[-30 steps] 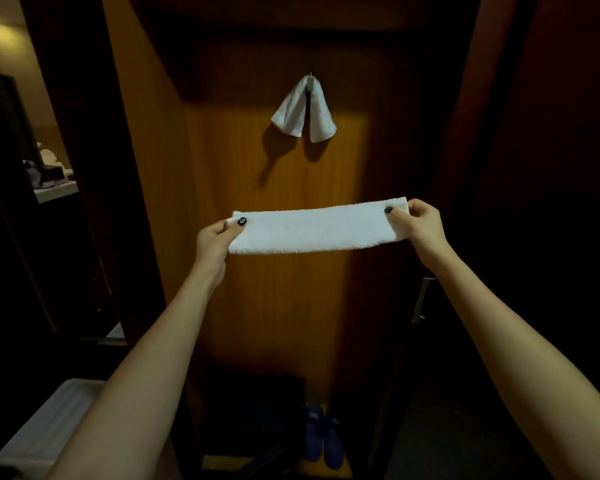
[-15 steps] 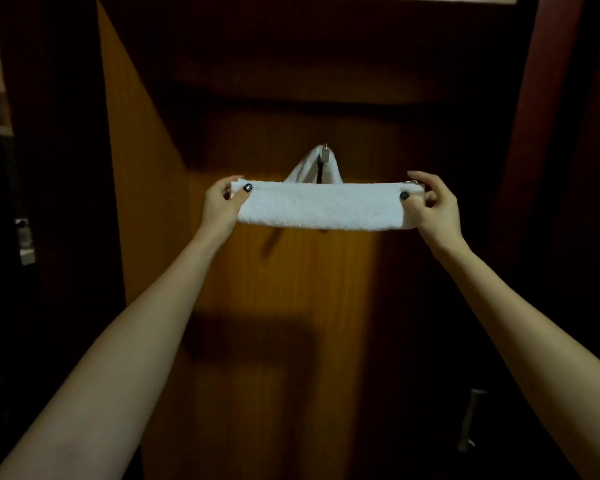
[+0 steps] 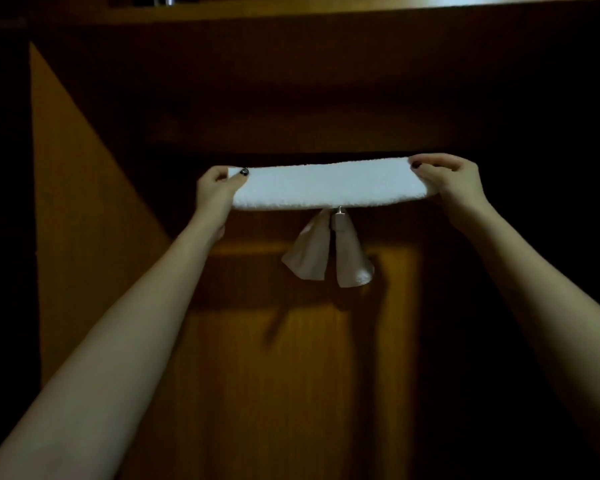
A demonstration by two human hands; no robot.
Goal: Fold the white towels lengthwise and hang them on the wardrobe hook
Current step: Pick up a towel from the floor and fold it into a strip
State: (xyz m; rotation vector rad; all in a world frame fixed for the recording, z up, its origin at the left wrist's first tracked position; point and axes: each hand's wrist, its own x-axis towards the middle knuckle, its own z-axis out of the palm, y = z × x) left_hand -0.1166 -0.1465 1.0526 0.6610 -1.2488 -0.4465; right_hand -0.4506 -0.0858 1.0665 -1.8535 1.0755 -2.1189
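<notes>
From my head camera, I hold a white towel (image 3: 326, 185) out flat in front of me, in the middle of the frame. It is folded into a long, thin strip. My left hand (image 3: 215, 192) pinches its left end, with my thumb on the front. My right hand (image 3: 454, 183) pinches its right end, with my fingers curled over the top. The strip is pulled tight between them.

Just under the strip's bottom edge, in the middle, I can see the hook (image 3: 340, 212). The other towel (image 3: 312, 258) already hangs from it, with one flap on each side. I cannot tell if my strip touches the hook.

Here is what could go wrong, I think. The hook is small and already has a towel on it. If I lay my strip down off to one side, the heavy side could pull it off. If I bump the other towel, it could slip down too. If I let go of one end too soon, the fold could fall open.

The brown back wall (image 3: 257, 375) is right behind the hook, so I cannot push far forward. A side wall (image 3: 84, 202) stands at the left of the frame, near my left hand. A shelf (image 3: 326, 8) runs across the top. There is open room below my arms.
</notes>
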